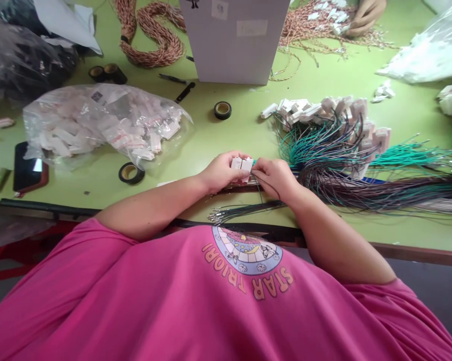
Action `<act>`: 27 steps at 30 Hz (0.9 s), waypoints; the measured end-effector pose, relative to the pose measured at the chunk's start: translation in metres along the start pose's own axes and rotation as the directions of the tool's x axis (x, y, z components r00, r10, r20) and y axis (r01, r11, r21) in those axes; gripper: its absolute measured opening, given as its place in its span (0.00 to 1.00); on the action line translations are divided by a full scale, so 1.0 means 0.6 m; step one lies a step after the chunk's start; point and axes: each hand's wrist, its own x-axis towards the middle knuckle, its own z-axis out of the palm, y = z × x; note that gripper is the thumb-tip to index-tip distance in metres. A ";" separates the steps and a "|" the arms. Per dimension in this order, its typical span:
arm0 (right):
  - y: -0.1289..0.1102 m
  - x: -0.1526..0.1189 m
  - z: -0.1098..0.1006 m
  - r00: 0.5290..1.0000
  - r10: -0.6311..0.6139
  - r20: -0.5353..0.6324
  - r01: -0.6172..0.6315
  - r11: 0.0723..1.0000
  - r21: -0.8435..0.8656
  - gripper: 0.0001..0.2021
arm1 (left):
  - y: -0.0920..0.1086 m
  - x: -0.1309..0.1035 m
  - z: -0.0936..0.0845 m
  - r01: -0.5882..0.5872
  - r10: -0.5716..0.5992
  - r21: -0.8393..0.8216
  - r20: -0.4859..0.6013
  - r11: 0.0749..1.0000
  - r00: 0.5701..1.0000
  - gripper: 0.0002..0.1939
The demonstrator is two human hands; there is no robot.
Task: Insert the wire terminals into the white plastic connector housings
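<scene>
Between my two hands, close to the table's front edge, is a white plastic connector housing (pixel 242 164). My left hand (pixel 222 173) is closed around its left side. At its right side my right hand (pixel 276 176) pinches a thin dark wire (pixel 265 181), whose end meets the housing; how far it is inserted cannot be seen. Just below lie loose dark wires with metal terminals (pixel 220 214). To the right spreads a large bundle of green and dark wires (pixel 323 150), with white connectors (pixel 304 110) on several of their ends.
A clear bag of white connectors (pixel 109 123) lies left, near black tape rolls (pixel 131 173) and a phone (pixel 30 168). A grey box (pixel 235 42) stands at the back. Beyond it, another person's hand (pixel 366 17) touches orange twisted wires (pixel 316 25).
</scene>
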 end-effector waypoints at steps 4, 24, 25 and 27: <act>0.004 0.003 -0.004 0.997 0.071 0.010 -0.072 0.978 0.198 0.07 | 0.008 -0.005 0.000 0.007 -0.006 0.028 -0.023 1.000 1.000 0.20; 0.039 0.003 -0.031 0.997 -0.022 -0.069 0.024 0.999 0.021 0.11 | 0.016 -0.024 -0.019 0.034 -0.066 0.258 0.115 0.966 0.991 0.20; 0.040 0.003 -0.029 0.998 -0.040 -0.039 0.037 0.996 -0.079 0.11 | 0.013 -0.023 -0.020 0.042 -0.077 0.270 0.120 0.962 0.990 0.20; 0.040 0.005 -0.025 0.997 -0.070 0.040 0.077 0.968 -0.240 0.11 | 0.007 -0.019 -0.023 0.051 -0.083 0.263 0.113 0.963 0.990 0.21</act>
